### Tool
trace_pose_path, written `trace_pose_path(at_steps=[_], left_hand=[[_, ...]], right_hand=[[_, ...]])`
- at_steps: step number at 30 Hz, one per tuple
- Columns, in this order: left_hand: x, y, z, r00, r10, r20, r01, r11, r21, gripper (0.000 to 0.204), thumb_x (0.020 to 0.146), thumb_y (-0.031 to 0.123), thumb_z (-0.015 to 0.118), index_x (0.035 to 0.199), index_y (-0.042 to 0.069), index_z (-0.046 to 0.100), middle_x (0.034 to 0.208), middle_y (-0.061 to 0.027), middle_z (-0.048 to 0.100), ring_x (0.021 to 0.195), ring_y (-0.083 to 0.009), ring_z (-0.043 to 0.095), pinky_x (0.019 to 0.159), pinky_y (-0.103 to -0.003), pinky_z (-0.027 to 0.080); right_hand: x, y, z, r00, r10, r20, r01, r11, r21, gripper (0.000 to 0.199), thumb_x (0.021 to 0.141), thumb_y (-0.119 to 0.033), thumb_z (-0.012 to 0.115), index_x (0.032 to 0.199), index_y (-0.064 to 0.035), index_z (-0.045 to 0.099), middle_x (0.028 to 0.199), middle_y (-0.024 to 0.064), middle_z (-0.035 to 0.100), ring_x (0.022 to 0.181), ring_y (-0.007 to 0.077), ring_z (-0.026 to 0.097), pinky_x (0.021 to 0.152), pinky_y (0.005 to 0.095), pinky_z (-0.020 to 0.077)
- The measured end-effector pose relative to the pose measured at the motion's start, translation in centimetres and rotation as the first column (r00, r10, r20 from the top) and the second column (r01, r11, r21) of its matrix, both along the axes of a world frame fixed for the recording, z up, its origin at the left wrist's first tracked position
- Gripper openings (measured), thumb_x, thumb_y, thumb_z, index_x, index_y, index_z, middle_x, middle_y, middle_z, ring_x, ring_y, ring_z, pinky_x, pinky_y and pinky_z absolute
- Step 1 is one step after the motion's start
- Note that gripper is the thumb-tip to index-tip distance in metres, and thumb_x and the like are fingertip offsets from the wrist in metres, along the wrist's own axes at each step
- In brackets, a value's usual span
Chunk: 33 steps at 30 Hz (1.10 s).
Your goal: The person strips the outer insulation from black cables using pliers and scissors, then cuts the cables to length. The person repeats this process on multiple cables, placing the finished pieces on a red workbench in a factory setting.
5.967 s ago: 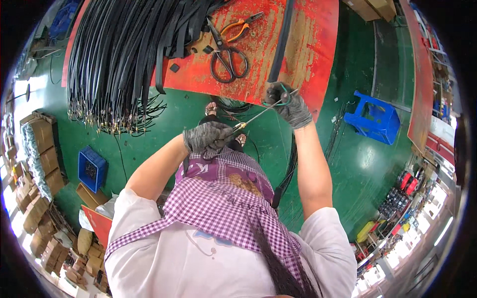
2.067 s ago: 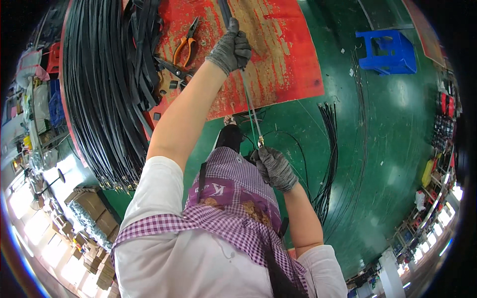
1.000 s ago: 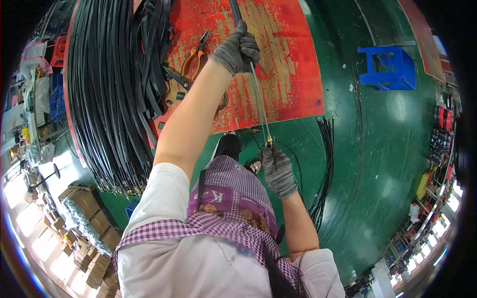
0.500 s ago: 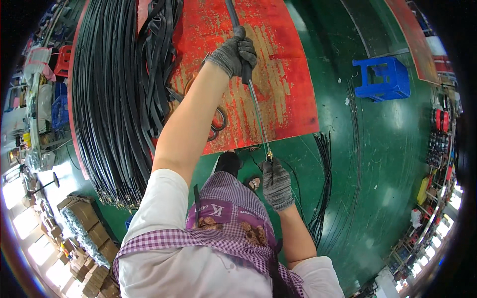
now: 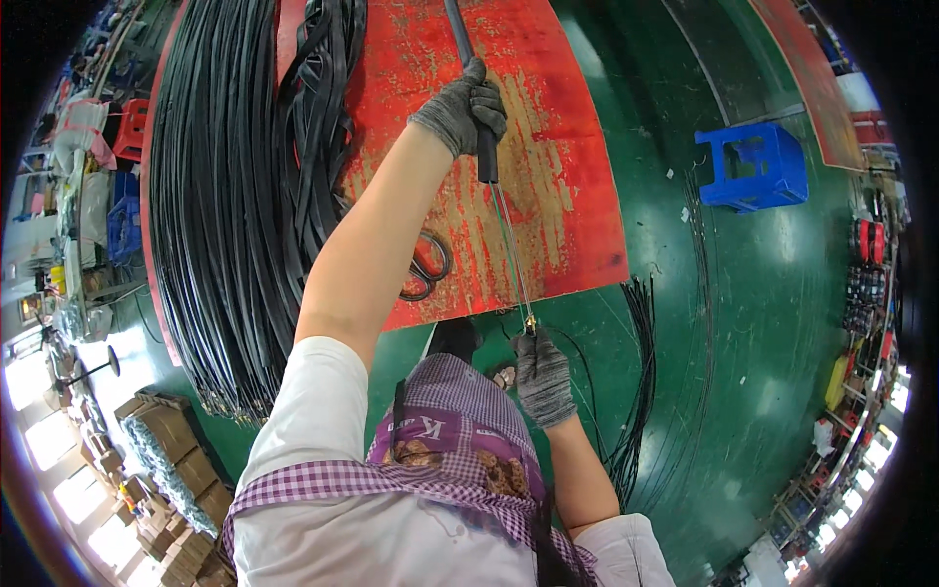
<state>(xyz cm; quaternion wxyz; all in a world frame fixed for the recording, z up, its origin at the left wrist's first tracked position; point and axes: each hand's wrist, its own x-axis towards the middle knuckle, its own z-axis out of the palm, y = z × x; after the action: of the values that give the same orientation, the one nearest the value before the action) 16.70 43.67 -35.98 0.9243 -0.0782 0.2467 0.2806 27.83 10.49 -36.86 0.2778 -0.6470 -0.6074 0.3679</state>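
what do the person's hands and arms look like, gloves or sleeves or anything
Both hands wear grey knitted gloves: the left hand and the right hand. The gloves end at the wrists with a ribbed cuff. The forearms are bare above them. Short white sleeves cover the upper arms, and a purple and white checked apron hangs down the front.

Upper centre, the gloved left hand grips a black hose over the red worktop; below, the gloved right hand pinches its thin wire.
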Motion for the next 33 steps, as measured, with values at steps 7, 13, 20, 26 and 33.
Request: trace_pose_path(at_steps=[7,13,20,26,33], left_hand=[[-0.1,-0.4,0.1,0.997,-0.018,-0.079,0.021,0.999,0.033,0.040,0.075,0.042,0.052,0.051,0.015,0.034,0.039,0.0076,0.031,0.032,-0.0051,0.030,0.033,-0.019,0.030],[0.3,-2.5,-0.8,0.993,0.064,-0.103,-0.065,0.998,-0.005,0.041,0.072,0.043,0.056,0.050,0.016,0.034,0.040,0.0088,0.028,0.032,-0.0052,0.028,0.031,-0.019,0.027],[-0.7,-5.2,-4.3,0.989,0.078,-0.129,-0.072,0.996,0.051,0.039,0.072,0.043,0.055,0.054,0.014,0.036,0.041,0.0075,0.029,0.035,-0.0064,0.029,0.034,-0.021,0.029],[-0.8,-6.3,-5.0,0.989,0.057,-0.133,-0.051,0.998,0.048,0.040,0.073,0.043,0.053,0.054,0.014,0.036,0.041,0.0075,0.029,0.035,-0.0064,0.029,0.034,-0.021,0.029],[-1.7,-6.1,-4.6,0.995,-0.003,0.102,0.007,0.999,-0.032,0.039,0.076,0.041,0.052,0.053,0.014,0.036,0.041,0.0073,0.030,0.034,-0.0060,0.028,0.033,-0.021,0.029]], right_hand=[[-0.3,-0.2,-0.1,0.999,-0.048,-0.015,0.045,0.985,-0.169,0.016,0.077,-0.010,0.043,0.088,0.0004,0.050,0.084,0.0161,0.054,0.063,0.0291,0.053,0.052,0.0371,0.0421],[-0.6,-0.2,-0.2,0.959,-0.114,-0.261,0.037,0.959,-0.281,0.019,0.079,-0.017,0.045,0.086,-0.0001,0.050,0.075,0.0126,0.053,0.062,0.0234,0.050,0.051,0.0331,0.0402],[-1.1,-0.9,-0.1,0.892,-0.218,-0.397,0.116,0.957,-0.265,0.029,0.083,-0.028,0.043,0.079,-0.0018,0.054,0.057,0.0035,0.048,0.052,0.0108,0.044,0.049,0.0269,0.0371],[-1.3,-2.0,-1.6,0.954,-0.094,-0.284,0.056,0.989,-0.137,0.027,0.083,-0.025,0.042,0.078,-0.0011,0.054,0.060,0.0077,0.052,0.054,0.0153,0.049,0.051,0.0275,0.0392],[-0.7,-2.8,-0.6,0.925,-0.270,-0.268,0.175,0.927,-0.331,0.024,0.084,-0.021,0.041,0.078,-0.0003,0.053,0.062,0.0122,0.054,0.056,0.0214,0.051,0.052,0.0292,0.0403]])
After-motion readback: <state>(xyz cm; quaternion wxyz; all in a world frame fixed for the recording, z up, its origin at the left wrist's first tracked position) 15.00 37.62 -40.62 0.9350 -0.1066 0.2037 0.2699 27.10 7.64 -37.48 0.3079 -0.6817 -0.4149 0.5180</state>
